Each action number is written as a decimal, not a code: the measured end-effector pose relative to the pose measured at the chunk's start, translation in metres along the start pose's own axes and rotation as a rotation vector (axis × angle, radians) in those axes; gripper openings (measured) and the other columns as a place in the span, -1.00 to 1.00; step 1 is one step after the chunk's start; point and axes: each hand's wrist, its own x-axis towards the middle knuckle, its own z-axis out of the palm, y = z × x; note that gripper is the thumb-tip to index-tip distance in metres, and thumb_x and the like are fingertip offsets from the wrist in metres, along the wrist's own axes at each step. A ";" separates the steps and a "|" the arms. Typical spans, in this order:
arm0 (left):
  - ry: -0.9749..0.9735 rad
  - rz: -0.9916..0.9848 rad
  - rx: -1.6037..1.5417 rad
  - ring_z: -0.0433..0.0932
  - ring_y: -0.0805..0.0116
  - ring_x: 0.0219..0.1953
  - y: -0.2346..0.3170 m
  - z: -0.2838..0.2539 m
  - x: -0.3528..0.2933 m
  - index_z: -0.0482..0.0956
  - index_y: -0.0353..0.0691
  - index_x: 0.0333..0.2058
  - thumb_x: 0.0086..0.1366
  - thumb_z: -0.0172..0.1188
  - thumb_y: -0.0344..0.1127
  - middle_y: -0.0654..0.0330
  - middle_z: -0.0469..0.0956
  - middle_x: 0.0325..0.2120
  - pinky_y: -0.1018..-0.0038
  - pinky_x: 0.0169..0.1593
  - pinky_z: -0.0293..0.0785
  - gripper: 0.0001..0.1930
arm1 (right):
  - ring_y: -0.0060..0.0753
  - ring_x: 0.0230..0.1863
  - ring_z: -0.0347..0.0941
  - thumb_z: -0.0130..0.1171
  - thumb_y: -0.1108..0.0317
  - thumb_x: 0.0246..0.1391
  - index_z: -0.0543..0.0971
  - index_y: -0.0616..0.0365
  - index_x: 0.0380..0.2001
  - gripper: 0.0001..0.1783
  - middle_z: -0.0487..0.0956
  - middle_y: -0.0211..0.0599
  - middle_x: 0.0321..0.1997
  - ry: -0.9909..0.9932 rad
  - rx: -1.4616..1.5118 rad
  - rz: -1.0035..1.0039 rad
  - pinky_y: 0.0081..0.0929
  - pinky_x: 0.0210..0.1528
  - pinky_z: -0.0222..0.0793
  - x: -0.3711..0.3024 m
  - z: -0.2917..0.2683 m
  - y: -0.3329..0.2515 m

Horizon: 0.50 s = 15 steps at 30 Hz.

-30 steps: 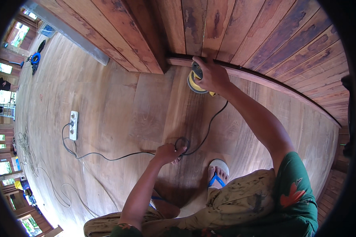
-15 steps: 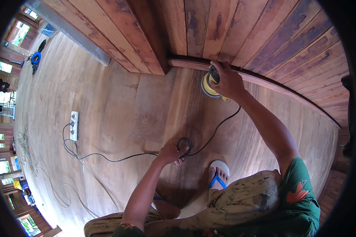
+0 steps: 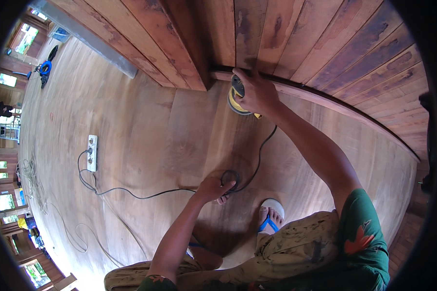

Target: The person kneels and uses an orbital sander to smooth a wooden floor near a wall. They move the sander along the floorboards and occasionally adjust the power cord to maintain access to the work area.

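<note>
Your right hand [image 3: 260,92] is wrapping around the black-topped, yellow-bodied round power sander [image 3: 235,103], clamped on its upper part. The sander is sitting on the floor by the foot of the wall; you cannot tell whether it is touching the dark wooden base strip [image 3: 221,75]. Your left hand [image 3: 213,189] is closing on the thin black rubber cord [image 3: 151,197], with a small loop standing beside the fingers. That cord is running left to the white oblong power strip [image 3: 92,153].

The broad brown plank floor [image 3: 58,111] is looking paler towards the left and darker near the sander, so the surface seems uneven; how much is done or left cannot be told.

The reddish plank wall [image 3: 296,43] and the projecting wooden post [image 3: 172,43] are closing off the far side. Open floor is stretching left, with pale cable [image 3: 85,247] lying across it.
</note>
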 end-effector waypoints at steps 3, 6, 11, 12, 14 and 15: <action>0.002 0.008 0.006 0.83 0.29 -0.48 -0.001 -0.001 0.001 0.79 -0.37 -0.42 0.59 0.19 0.26 0.10 0.80 -0.51 0.43 -0.25 0.77 -0.29 | 0.24 -0.11 0.75 0.48 0.12 0.07 0.45 -0.17 0.48 -0.12 0.56 0.19 0.22 0.021 -0.002 -0.041 0.02 -0.03 0.73 0.012 0.009 -0.011; 0.004 0.009 -0.003 0.83 0.29 -0.47 -0.003 0.000 0.002 0.80 -0.36 -0.43 0.58 0.18 0.28 0.11 0.80 -0.52 0.44 -0.23 0.77 -0.28 | 0.23 -0.12 0.75 0.47 0.12 0.07 0.45 -0.19 0.49 -0.13 0.55 0.18 0.25 0.000 -0.008 -0.045 0.02 -0.03 0.73 0.022 0.016 -0.023; 0.001 0.001 0.074 0.83 0.37 -0.46 -0.011 0.001 0.007 0.84 -0.22 -0.48 0.56 0.09 0.40 0.23 0.79 -0.57 0.45 -0.10 0.74 -0.22 | 0.22 -0.08 0.76 0.46 0.11 0.07 0.43 -0.23 0.51 -0.10 0.52 0.15 0.26 -0.067 -0.019 -0.025 0.01 -0.02 0.74 0.033 0.021 -0.039; 0.030 0.038 0.106 0.83 0.38 -0.46 -0.012 0.001 0.008 0.84 -0.20 -0.49 0.55 0.08 0.42 0.25 0.79 -0.58 0.44 -0.07 0.74 -0.22 | 0.23 -0.07 0.76 0.46 0.10 0.07 0.43 -0.24 0.52 -0.10 0.53 0.15 0.26 -0.075 -0.026 -0.027 0.01 -0.02 0.74 0.034 0.022 -0.041; 0.019 0.022 0.101 0.83 0.36 -0.46 -0.012 0.002 0.008 0.84 -0.22 -0.48 0.56 0.09 0.40 0.23 0.79 -0.58 0.43 -0.08 0.75 -0.22 | 0.24 -0.06 0.76 0.47 0.08 0.08 0.43 -0.25 0.52 -0.10 0.53 0.15 0.24 -0.092 -0.023 -0.025 0.01 -0.02 0.75 0.036 0.022 -0.044; 0.041 0.054 0.124 0.83 0.35 -0.46 -0.012 0.001 0.008 0.84 -0.24 -0.47 0.56 0.10 0.39 0.22 0.79 -0.57 0.43 -0.09 0.75 -0.22 | 0.25 -0.06 0.76 0.47 0.08 0.08 0.43 -0.25 0.52 -0.10 0.53 0.15 0.25 -0.098 -0.041 -0.042 0.02 -0.02 0.75 0.036 0.022 -0.046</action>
